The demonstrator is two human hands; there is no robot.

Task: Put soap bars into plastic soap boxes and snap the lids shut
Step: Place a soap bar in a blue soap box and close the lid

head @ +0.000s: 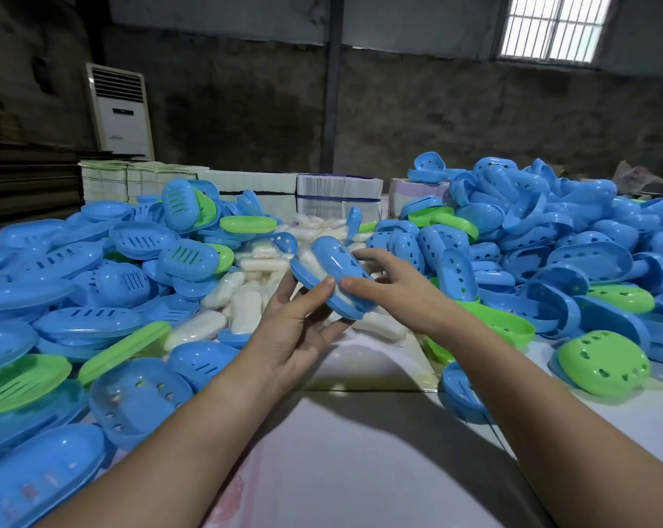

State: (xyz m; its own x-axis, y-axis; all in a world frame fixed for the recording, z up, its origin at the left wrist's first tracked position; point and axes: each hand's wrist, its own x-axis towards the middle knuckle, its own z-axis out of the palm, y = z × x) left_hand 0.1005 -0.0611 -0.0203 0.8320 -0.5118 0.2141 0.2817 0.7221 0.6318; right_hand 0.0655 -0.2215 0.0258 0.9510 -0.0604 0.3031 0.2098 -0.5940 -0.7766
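A blue oval plastic soap box with a white soap bar inside is held above the heap of white soap bars. It is gripped by the left hand from below and by the right hand on the lid, which looks not yet snapped. Many loose blue and green box halves lie right of the heap, so much appears left.

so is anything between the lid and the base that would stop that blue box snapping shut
Nothing foreign shows. The blue soap box is held by the left hand and right hand, lid gaping, with only the white soap bar seated between the halves. The far side of the seam is hidden.
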